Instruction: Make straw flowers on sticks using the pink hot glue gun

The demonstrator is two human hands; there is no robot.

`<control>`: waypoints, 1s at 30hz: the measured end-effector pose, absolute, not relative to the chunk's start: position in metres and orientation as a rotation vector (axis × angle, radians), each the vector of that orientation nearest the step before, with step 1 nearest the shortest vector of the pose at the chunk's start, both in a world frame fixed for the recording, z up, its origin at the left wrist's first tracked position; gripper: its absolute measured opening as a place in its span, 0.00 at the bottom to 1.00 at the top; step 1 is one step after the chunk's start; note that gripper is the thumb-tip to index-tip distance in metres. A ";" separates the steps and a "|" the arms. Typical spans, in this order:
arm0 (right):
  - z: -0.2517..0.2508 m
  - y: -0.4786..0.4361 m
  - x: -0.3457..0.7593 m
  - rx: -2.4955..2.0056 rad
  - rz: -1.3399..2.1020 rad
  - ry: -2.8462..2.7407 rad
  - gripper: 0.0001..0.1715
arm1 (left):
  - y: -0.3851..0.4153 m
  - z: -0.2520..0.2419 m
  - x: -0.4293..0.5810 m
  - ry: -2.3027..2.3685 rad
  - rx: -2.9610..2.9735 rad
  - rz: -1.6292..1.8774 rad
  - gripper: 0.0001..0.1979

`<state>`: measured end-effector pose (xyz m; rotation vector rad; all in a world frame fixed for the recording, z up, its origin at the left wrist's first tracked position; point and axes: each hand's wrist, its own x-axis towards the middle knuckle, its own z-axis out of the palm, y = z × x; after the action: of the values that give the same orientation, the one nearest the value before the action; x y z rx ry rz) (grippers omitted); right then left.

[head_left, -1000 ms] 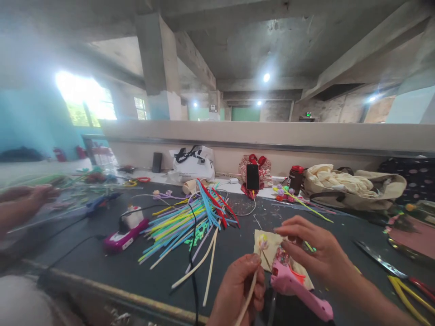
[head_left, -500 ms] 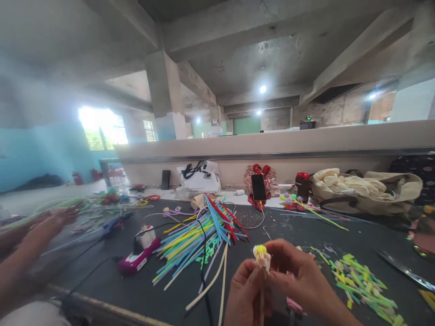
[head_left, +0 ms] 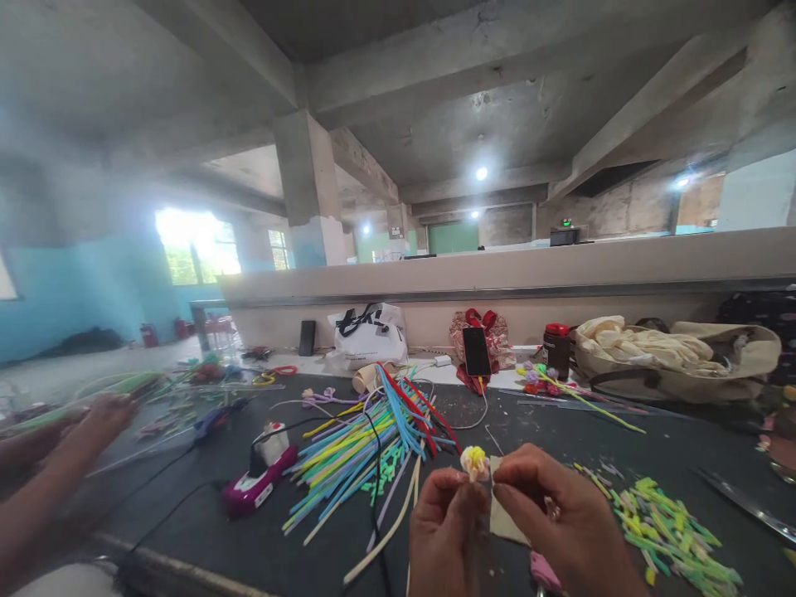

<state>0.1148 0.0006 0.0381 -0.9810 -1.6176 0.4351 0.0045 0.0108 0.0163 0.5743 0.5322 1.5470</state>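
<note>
In the head view my left hand (head_left: 444, 526) is closed, pinching a small fuzzy flower (head_left: 476, 463) with a yellow middle and pale pink-white petals just under its head. My right hand (head_left: 550, 514) is just to the right of the flower, thumb and forefinger pressed together. Whatever it may hold is too small to make out. Under its fingertips a beige piece of card (head_left: 505, 524) lies on the dark table. Something pink (head_left: 544, 572) shows below the right hand. To the left lies a loose heap of coloured pipe cleaners (head_left: 354, 452).
Cut pipe-cleaner bits (head_left: 668, 526) and scissors (head_left: 746, 502) lie to the right. A purple power strip (head_left: 258, 489) with a black cable is left of the heap. Behind stand a phone (head_left: 477, 352), a bottle (head_left: 555, 352) and bags. Another person's arms (head_left: 75, 452) reach in at far left.
My right hand has drawn slightly right, away from the flower, and the card between the hands has come into sight. My left hand still holds the flower. The view has shifted slightly.
</note>
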 end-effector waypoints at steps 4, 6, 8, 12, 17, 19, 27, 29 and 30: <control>0.038 0.001 0.112 -0.993 0.423 -1.615 0.07 | 0.011 0.016 0.004 0.553 0.617 1.601 0.12; 0.039 0.000 0.111 -1.029 0.402 -1.600 0.07 | 0.011 0.016 0.004 0.536 0.627 1.623 0.11; 0.041 0.000 0.109 -1.058 0.383 -1.598 0.08 | 0.011 0.015 0.005 0.532 0.625 1.628 0.11; 0.043 -0.001 0.108 -1.072 0.358 -1.617 0.09 | 0.013 0.011 0.007 0.565 0.612 1.630 0.13; 0.042 -0.001 0.108 -1.058 0.367 -1.618 0.12 | 0.017 0.002 0.010 0.596 0.648 1.609 0.15; 0.041 0.000 0.108 -1.062 0.386 -1.610 0.12 | 0.017 -0.001 0.011 0.593 0.652 1.610 0.14; 0.038 0.001 0.107 -1.069 0.372 -1.590 0.13 | 0.015 0.001 0.014 0.540 0.571 1.578 0.12; 0.038 0.002 0.107 -1.082 0.367 -1.594 0.13 | 0.015 0.002 0.014 0.530 0.544 1.558 0.12; 0.038 0.002 0.107 -1.089 0.361 -1.594 0.13 | 0.016 0.002 0.014 0.519 0.523 1.550 0.12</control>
<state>0.1070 0.0018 0.0382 -1.0889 -1.5939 0.3611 0.0142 0.0155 0.0019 0.5234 0.5194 1.5502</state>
